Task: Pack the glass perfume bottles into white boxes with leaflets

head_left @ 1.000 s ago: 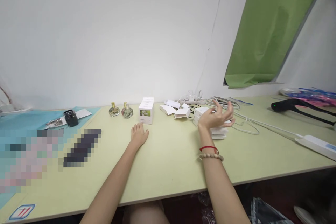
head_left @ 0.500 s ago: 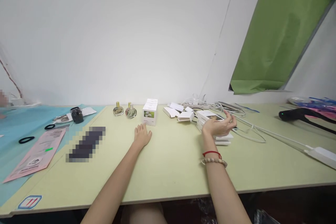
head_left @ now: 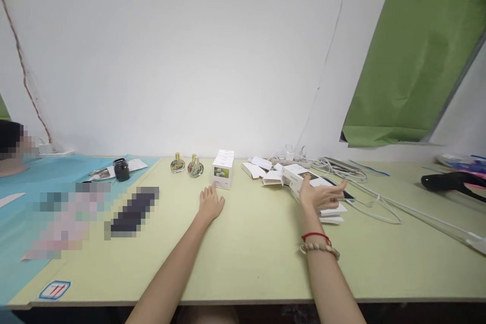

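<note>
My left hand lies on the table with its fingers apart, just in front of a row of small white boxes. The front box carries a green picture with white flowers. One fingertip is close to its lower edge; whether they touch I cannot tell. Left of the row stand three small glass perfume bottles with gold-coloured or pale tops. My right hand is at a stack of flat white boxes, thumb raised and fingers stretched to the right. It covers part of the stack, and nothing shows in its grasp.
Loose white cartons lie behind the stack. White cables run across the right side, near a black handheld device. On the left, a blue cloth bears a dark jar. A person's head shows at the left edge.
My right hand has turned and its curled fingers are now stretched out to the right. My left hand stays by the boxes. The view has shifted, bringing a person's head in at left.
</note>
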